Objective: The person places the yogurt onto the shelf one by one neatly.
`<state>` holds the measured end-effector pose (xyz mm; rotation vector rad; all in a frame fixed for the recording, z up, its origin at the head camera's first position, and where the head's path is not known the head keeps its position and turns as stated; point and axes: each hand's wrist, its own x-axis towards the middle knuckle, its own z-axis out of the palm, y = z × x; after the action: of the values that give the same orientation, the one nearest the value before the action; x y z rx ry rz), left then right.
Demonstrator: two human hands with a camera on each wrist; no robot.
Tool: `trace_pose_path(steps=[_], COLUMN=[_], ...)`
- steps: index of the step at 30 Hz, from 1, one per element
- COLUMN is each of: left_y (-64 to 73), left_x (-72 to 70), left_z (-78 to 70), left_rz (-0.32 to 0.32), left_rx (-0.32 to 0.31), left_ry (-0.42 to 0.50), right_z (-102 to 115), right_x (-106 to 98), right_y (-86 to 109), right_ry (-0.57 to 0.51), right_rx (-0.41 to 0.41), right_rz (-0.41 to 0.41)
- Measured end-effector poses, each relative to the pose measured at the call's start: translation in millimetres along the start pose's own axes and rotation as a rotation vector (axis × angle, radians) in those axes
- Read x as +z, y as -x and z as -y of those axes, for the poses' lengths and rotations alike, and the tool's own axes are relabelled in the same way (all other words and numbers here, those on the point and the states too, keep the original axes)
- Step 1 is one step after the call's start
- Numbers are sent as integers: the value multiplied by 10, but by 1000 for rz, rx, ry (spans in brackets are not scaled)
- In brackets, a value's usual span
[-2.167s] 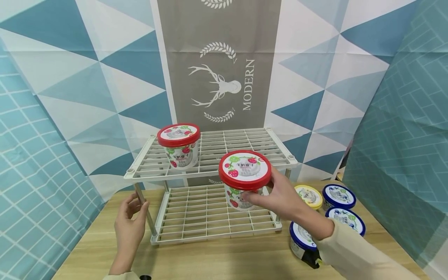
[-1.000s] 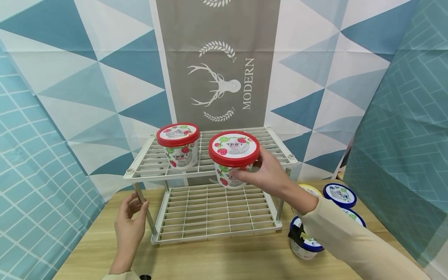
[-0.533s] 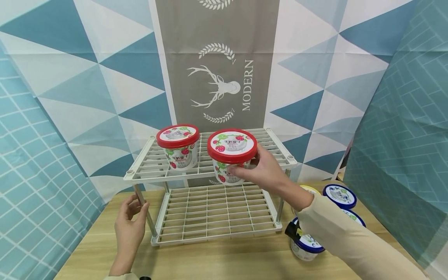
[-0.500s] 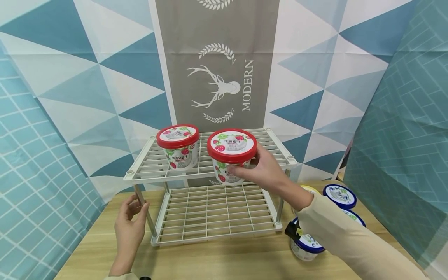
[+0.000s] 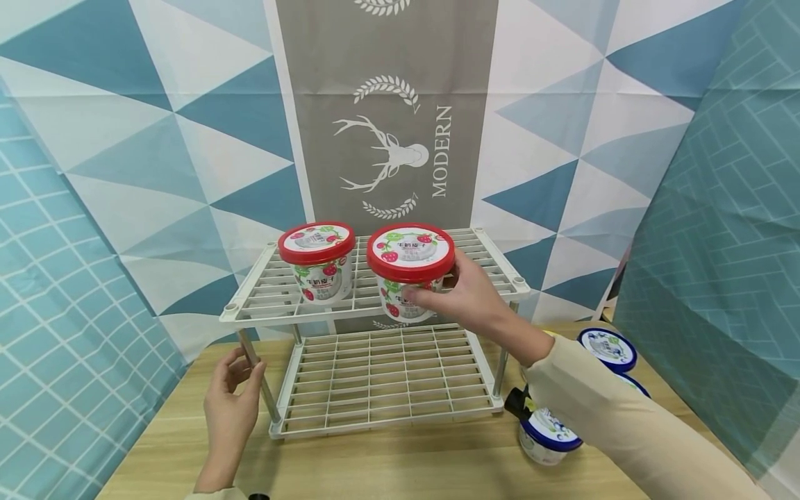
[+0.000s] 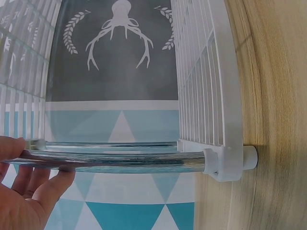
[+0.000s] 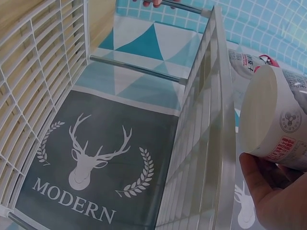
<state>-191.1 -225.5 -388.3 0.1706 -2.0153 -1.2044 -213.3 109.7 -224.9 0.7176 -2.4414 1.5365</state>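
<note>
My right hand (image 5: 471, 295) grips a white tub (image 7: 271, 115) with a red lid and strawberry print. The tub is upright, at the front edge of the rack's upper shelf (image 5: 475, 271), and its pale underside shows in the right wrist view. A matching red-lidded tub (image 5: 317, 264) stands on that shelf to the left. My left hand (image 5: 232, 410) pinches the metal post (image 6: 120, 162) at the rack's front left corner, thumb on one side and fingers on the other.
The slatted lower shelf (image 5: 381, 375) sits just above the wooden table (image 5: 400, 462). Right of the rack stand blue-lidded tubs (image 5: 606, 347), one in front (image 5: 546, 437) close under my right sleeve (image 5: 625, 410). A patterned cloth (image 5: 387, 83) hangs behind.
My right hand has brought the red-lidded tub up and to the left, from in front of the lower shelf to the upper shelf's front edge. My left hand stays on the post.
</note>
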Motion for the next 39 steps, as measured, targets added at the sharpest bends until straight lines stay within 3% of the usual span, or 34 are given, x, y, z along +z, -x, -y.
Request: trace_pose_path(steps=[39], left_y=[-11], left_x=[-4], left_z=[12], left_rz=[8], left_rx=[-19], left_ry=[8], right_z=[0], right_x=[99], right_y=[-244], right_ry=[12], right_rx=[23], right_rz=[13])
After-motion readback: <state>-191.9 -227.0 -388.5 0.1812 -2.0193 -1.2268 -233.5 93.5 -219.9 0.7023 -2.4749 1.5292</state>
